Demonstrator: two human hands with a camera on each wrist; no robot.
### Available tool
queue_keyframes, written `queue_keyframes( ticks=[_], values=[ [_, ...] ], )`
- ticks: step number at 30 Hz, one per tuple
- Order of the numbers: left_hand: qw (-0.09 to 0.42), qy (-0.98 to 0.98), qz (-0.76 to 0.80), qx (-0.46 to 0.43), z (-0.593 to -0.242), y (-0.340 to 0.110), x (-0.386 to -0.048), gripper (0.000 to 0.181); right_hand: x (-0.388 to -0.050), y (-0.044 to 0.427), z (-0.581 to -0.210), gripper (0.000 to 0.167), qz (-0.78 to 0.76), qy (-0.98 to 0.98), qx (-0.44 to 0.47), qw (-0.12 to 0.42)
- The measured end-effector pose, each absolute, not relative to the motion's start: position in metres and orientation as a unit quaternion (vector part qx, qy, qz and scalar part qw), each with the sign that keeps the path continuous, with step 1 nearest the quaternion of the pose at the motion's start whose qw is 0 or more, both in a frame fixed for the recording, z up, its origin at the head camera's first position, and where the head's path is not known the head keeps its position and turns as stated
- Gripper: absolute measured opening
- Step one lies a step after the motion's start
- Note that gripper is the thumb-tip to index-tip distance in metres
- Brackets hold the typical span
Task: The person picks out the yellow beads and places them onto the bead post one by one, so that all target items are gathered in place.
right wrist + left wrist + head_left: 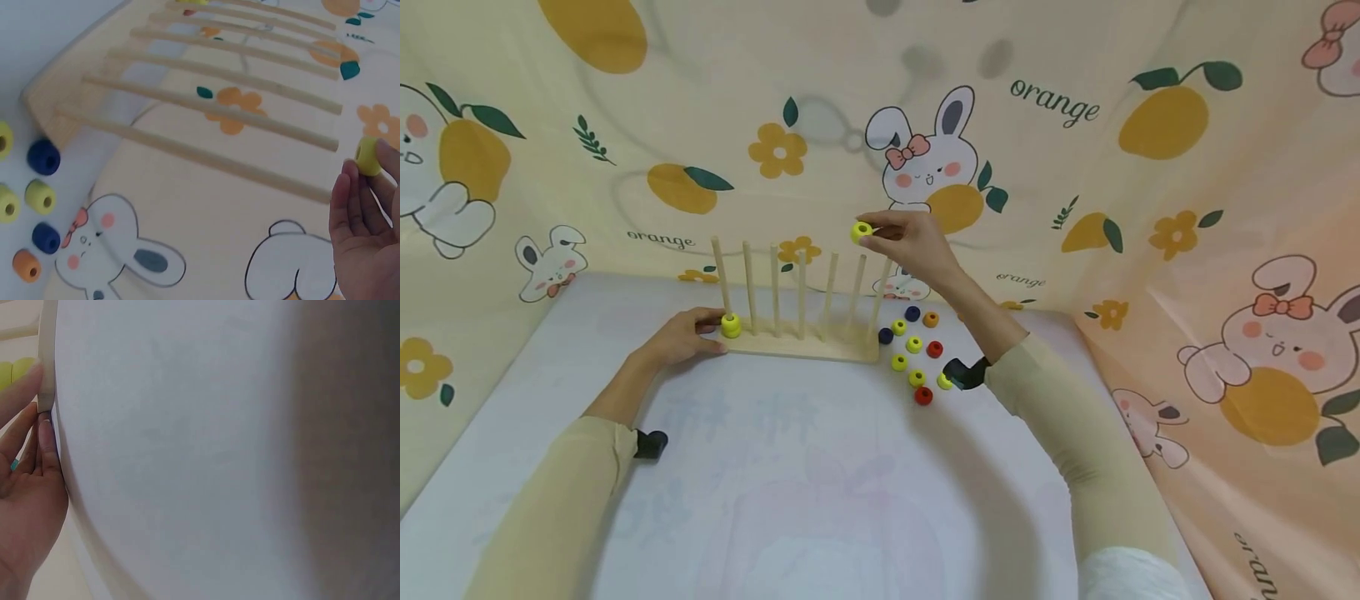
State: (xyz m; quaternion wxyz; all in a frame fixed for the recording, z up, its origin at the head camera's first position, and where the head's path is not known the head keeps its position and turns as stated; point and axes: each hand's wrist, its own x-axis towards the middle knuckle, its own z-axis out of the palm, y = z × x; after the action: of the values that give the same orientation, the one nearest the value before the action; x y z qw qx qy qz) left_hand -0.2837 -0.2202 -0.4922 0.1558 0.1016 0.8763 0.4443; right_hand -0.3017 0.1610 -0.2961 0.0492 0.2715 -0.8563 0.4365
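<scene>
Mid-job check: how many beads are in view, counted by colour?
Yellow beads: 8 (5 on the table, one partly hidden; 2 on the leftmost peg; 1 in the right hand)
Dark blue beads: 2
Red beads: 2
Orange bead: 1
Total: 13

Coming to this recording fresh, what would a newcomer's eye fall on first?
Probably the yellow bead pinched in the right hand, held up near the peg tops towards the right end of the wooden rack. Next, the bright loose beads scattered on the white table by that same end. Behind everything, the backdrop printed with cartoon rabbits and fruit.
</scene>
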Motion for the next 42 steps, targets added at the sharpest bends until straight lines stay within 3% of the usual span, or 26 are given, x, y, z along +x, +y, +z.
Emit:
queue_keyframes(
  ticks=[42],
  values=[
    [0.159,0.879,0.439,0.098,-0.492,-0.220,-0.283,0.077,-0.319,0.032,-0.295,0.033,0.442,-0.835,0.328,-0.015]
  ],
)
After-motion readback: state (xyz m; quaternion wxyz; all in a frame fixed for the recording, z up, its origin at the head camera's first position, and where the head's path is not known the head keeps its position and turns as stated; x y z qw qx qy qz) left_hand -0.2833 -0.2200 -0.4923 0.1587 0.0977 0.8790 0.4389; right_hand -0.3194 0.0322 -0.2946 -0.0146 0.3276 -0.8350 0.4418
